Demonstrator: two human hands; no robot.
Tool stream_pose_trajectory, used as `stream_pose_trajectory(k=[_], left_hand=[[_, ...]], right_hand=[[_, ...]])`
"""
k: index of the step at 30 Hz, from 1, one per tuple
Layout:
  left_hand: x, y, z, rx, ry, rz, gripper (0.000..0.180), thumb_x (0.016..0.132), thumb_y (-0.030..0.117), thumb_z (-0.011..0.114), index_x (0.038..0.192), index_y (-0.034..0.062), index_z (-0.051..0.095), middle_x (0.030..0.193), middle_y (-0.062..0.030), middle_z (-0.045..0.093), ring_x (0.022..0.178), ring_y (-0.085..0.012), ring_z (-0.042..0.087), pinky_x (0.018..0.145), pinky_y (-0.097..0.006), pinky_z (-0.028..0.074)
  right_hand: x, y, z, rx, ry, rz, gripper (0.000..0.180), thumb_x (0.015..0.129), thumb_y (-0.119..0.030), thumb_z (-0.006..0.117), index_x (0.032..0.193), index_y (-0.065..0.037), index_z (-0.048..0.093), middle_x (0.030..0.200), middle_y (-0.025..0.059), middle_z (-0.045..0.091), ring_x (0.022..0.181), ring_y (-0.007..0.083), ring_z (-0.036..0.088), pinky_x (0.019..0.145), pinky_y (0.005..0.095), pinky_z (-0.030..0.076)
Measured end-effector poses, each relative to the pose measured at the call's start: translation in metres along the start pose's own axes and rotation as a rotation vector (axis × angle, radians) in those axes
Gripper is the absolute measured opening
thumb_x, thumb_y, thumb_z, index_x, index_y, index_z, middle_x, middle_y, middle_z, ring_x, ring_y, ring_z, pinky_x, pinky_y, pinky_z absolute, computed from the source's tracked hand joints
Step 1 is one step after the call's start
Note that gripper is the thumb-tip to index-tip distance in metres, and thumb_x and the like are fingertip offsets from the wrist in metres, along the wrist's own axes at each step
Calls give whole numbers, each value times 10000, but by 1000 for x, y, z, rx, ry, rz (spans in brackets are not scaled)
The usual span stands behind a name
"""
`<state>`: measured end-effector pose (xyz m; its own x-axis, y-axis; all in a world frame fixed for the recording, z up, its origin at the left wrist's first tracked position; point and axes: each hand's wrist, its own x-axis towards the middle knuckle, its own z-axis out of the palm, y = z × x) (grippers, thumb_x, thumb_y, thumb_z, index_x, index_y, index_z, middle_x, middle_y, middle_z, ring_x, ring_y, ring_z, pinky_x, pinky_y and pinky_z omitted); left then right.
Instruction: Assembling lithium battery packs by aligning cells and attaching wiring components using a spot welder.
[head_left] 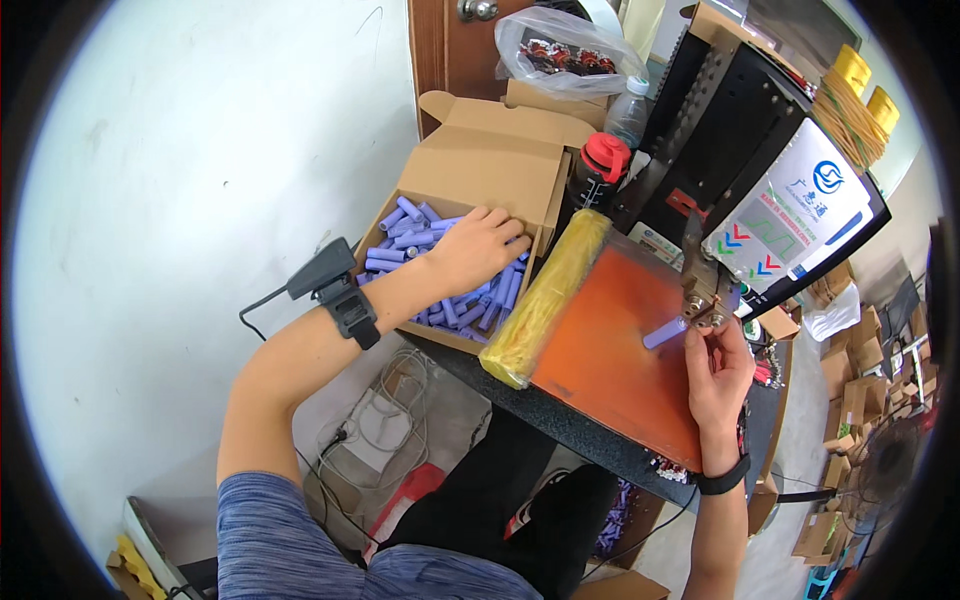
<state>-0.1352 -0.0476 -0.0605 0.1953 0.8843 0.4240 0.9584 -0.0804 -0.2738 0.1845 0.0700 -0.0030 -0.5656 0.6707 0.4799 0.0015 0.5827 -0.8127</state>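
My right hand (722, 375) pinches one end of a purple cylindrical battery cell (665, 333), right under the metal head (705, 295) of a bench machine. The cell's other end sticks out to the left above an orange mat. On the left, my left hand (478, 246) reaches over a cardboard box (455, 339) holding many loose purple cells (405, 240). Its fingers are curled, and their tips are turned down among the cells at the box's right side. Whatever lies under them is hidden by the hand.
A long bundle of yellow strips (545, 300) in clear wrap lies between the box and the orange mat (610, 345). Behind it stand a black bottle with a red lid (605, 155) and a clear bottle (630, 110). The black machine housing (790, 170) rises at the right.
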Motion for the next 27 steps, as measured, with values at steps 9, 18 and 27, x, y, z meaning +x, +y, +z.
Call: stream_pose_trajectory(k=[9, 18, 27], left_hand=[[28, 18, 2, 107, -404, -172, 283, 666, 84, 670, 920, -29, 620, 1020, -152, 567, 1003, -293, 546, 757, -348, 503], [13, 25, 15, 181, -244, -185, 199, 758, 115, 594, 927, 11, 603, 979, -121, 555, 982, -264, 527, 794, -343, 443], [22, 17, 2, 70, -471, -147, 268, 712, 85, 643, 967, 25, 589, 965, -114, 579, 972, -270, 553, 807, -353, 453]], right_hand=[[-1, 5, -1, 31, -7, 15, 128, 893, -34, 624, 843, -1, 511, 819, -13, 552, 740, 27, 506, 672, 171, 436], [0, 2, -3, 34, -31, 30, 104, 893, -24, 616, 846, 1, 527, 810, -14, 558, 737, 28, 511, 674, 172, 438], [0, 4, 0, 64, -9, 24, 105, 891, -26, 618, 836, 6, 535, 800, -7, 570, 726, 26, 515, 656, 174, 439]])
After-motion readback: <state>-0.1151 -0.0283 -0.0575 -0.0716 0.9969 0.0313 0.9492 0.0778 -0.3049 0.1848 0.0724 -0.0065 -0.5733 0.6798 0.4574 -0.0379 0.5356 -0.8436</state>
